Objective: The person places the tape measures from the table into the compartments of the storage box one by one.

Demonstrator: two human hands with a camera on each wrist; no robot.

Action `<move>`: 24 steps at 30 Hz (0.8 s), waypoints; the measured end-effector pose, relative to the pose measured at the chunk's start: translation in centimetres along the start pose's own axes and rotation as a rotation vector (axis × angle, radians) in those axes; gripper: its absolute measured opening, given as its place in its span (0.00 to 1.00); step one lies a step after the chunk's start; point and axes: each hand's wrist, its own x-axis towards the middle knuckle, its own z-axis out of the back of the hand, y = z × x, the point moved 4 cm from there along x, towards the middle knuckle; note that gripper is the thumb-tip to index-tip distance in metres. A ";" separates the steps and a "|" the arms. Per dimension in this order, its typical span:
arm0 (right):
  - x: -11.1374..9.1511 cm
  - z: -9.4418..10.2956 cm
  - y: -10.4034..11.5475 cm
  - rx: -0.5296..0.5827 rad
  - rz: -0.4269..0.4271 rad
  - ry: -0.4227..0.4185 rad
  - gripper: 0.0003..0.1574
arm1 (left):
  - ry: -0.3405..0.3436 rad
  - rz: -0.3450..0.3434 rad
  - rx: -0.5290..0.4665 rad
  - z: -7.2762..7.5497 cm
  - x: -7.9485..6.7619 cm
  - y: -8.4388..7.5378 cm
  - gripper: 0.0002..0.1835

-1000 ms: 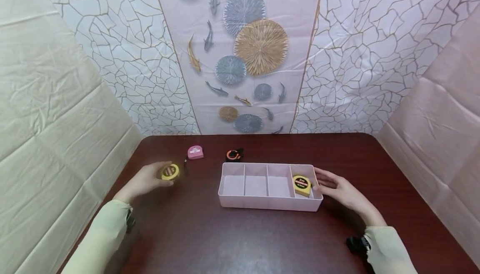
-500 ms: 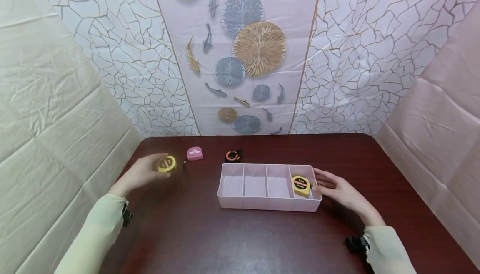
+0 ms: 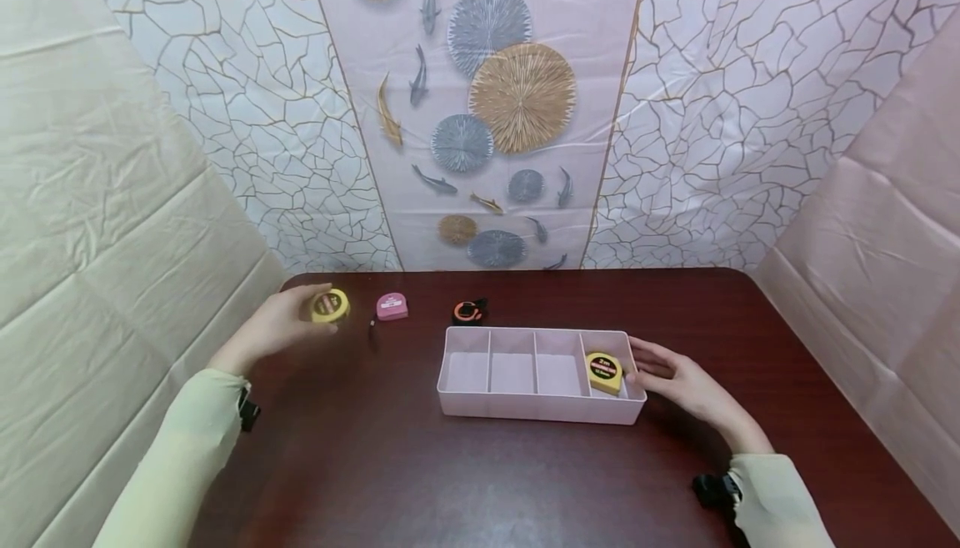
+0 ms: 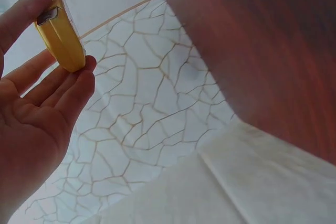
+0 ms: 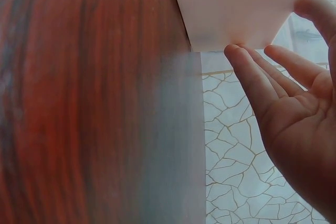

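My left hand [image 3: 268, 329] pinches a yellow tape measure [image 3: 330, 306] between thumb and fingers at the far left of the table. In the left wrist view the tape measure [image 4: 64, 40] is seen edge-on, thumb above and fingertips below. At the right end of a pale pink divided box [image 3: 540, 407] is my right hand [image 3: 692, 385]. The right wrist view shows its fingers extended, fingertips touching the box's end wall [image 5: 241, 11]. A second yellow tape measure [image 3: 604, 373] marked 2m lies in the rightmost compartment; the other compartments hold nothing.
A pink tape measure [image 3: 392, 306] with a dark strap lies right of my left hand. Behind the box sits a black and orange tape measure [image 3: 468, 312]. Patterned cloth [image 3: 487, 114] hangs along the dark wooden table's [image 3: 525, 481] back edge, with plain cloth at both sides.
My left hand has moved away from me and slightly left, carrying the yellow tape measure toward the table's back left. My right hand and the box have stayed in place.
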 end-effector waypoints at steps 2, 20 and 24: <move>0.1 -0.1 0.1 -0.001 0.003 0.002 0.42 | -0.003 0.013 0.001 0.6 0.0 -0.1 0.41; 0.1 0.0 0.0 -0.017 -0.021 -0.001 0.44 | -0.020 0.001 -0.037 3.3 -0.1 -1.4 0.39; -0.1 0.0 -0.1 -0.011 -0.024 -0.003 0.44 | -0.020 0.015 -0.069 3.7 -0.2 -1.5 0.40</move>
